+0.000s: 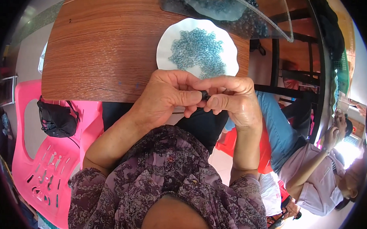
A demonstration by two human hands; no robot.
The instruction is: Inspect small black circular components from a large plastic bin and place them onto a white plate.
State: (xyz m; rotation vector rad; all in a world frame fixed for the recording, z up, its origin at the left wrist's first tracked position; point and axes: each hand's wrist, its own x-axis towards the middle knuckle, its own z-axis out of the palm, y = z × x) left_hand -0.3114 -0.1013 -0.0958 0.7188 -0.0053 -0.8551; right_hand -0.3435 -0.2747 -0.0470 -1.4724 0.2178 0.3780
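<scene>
Just past the table's front edge, my left hand (162, 95) and my right hand (238, 101) meet fingertip to fingertip. Pinched between them is a small black piece (204, 95), partly covered by my fingers, so its exact kind does not show. Both thumbs press on it from either side. Right behind my hands stands a white plate (165, 43) with a scalloped rim. A loose heap of small, clear bluish rings or coils (200, 50) lies on it.
The brown wooden table (101, 47) carries the plate. A clear sheet-like tray (235, 25) with dark pieces overlaps its far right. At left is a pink plastic chair (48, 158) with a black bag (58, 118). Another person (310, 175) sits at right.
</scene>
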